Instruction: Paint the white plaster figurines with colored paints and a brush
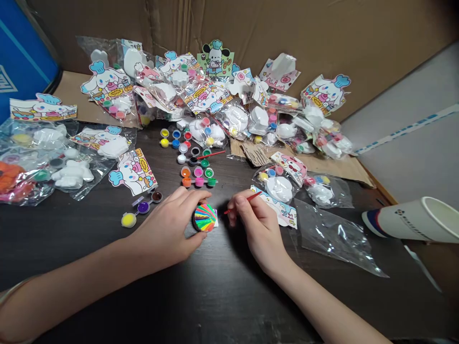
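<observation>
A small round piece (pixel 205 218), painted in bright stripes fanning out in green, orange, pink, yellow and blue, stands just above the dark table. My left hand (pixel 174 222) grips it between thumb and fingers from its left side. To the right, my right hand (pixel 256 222) pinches a thin red brush (pixel 254 196), its tip pointing left toward the striped piece without touching it. Open paint pots in orange, pink and green (pixel 199 181) sit beyond my left hand. A strip with yellow, purple (pixel 143 207) and dark brown paint lies left of it.
Bagged white figures with cartoon cards (pixel 131 172) pile along the back and left. Another red brush (pixel 211 155) rests across the farther paint pots. An empty clear bag (pixel 333 236) and a tipped paper cup (pixel 405 220) lie at the right. Cardboard (pixel 287 28) stands behind.
</observation>
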